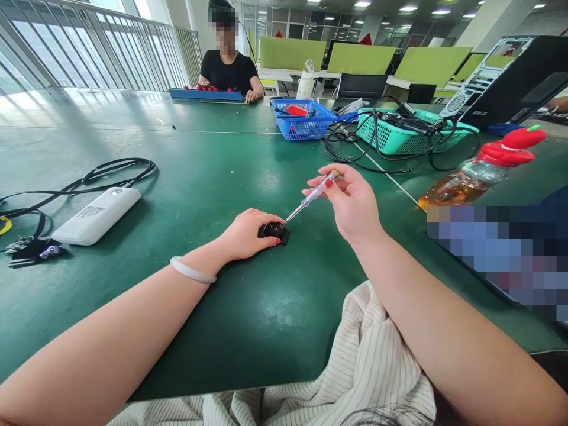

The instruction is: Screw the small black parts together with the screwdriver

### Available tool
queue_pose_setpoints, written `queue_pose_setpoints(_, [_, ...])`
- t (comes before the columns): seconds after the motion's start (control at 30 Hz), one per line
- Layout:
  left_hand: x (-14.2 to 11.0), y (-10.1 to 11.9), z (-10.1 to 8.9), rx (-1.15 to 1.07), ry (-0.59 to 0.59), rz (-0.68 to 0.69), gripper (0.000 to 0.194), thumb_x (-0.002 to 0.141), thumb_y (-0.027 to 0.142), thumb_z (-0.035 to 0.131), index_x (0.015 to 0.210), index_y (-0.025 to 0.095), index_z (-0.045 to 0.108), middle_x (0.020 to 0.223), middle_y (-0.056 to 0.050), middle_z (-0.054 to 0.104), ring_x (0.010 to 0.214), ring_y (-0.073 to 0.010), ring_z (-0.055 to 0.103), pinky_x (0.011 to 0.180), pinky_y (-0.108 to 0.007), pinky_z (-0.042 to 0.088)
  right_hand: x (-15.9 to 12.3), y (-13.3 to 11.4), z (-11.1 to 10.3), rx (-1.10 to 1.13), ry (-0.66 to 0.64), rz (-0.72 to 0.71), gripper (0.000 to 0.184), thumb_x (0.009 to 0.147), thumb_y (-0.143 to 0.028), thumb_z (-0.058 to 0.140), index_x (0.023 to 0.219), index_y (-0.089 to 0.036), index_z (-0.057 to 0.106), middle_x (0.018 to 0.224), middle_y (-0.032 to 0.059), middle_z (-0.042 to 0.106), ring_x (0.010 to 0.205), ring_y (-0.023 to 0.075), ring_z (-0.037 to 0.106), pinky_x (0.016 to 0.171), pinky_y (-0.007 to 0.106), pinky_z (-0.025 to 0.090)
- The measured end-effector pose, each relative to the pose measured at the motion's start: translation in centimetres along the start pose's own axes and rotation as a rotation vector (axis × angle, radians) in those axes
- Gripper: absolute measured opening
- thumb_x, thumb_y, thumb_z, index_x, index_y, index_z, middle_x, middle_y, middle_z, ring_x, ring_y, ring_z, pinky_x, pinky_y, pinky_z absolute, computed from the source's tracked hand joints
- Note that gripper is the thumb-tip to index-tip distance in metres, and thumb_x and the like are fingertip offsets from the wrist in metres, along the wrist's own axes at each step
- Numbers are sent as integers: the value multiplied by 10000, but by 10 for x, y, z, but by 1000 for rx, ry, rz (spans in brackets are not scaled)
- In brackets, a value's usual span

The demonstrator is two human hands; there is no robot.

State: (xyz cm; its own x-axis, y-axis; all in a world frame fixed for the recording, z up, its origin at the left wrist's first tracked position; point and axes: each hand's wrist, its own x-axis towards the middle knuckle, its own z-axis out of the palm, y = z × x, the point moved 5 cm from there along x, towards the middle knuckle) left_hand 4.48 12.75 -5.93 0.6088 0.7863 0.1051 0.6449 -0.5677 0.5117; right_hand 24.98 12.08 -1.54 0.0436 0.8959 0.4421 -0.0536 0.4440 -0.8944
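Note:
My left hand [245, 234] rests on the green table [213, 177] with its fingers closed around a small black part [276, 231], pinning it flat. My right hand [350, 204] pinches a slim screwdriver [310, 196] with a clear handle, held at a slant. Its metal tip touches the top of the black part. A white bangle [191, 271] circles my left wrist.
A white power bank [97, 214] with black cables lies at the left. A blue basket [304, 121] and a teal basket [406, 133] with cables stand at the back. A bottle with a red cap [481, 171] lies at the right. Another person [228, 68] sits across the table.

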Motion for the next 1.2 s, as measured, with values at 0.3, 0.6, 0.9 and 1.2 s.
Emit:
queue_pose_setpoints(0.3, [0,2,-1,9,-6,-5,442,850,382,699,1277,268,705,1175,-52,766,1150,-298,642,1109,-496,459,-1,-2,1,25,4,-5,370,785,-548,824,985,-276,672,883,-27,767,821,187,777,945,459,637])
queue_pose_setpoints(0.6, [0,1,0,6,-3,-10,444,848,397,707,1274,271,710,1156,-58,765,1156,-306,639,1100,-495,463,-1,-5,4,-12,-15,2,435,750,-601,833,986,-274,668,885,-30,752,813,183,777,925,440,643])
queue_pose_setpoints(0.9, [0,0,-1,4,3,1,445,842,407,701,1269,283,712,1133,-54,766,1128,-302,649,1086,-496,480,4,0,-2,-29,25,9,469,677,-610,877,925,-277,659,809,-51,706,784,176,759,876,416,646])
queue_pose_setpoints(1.2, [1,0,0,8,-1,-5,461,846,409,696,1284,268,707,1141,-63,763,1140,-306,643,1098,-500,468,-1,-5,3,-26,-36,10,425,756,-596,831,992,-272,689,878,-28,768,810,185,781,934,449,644])
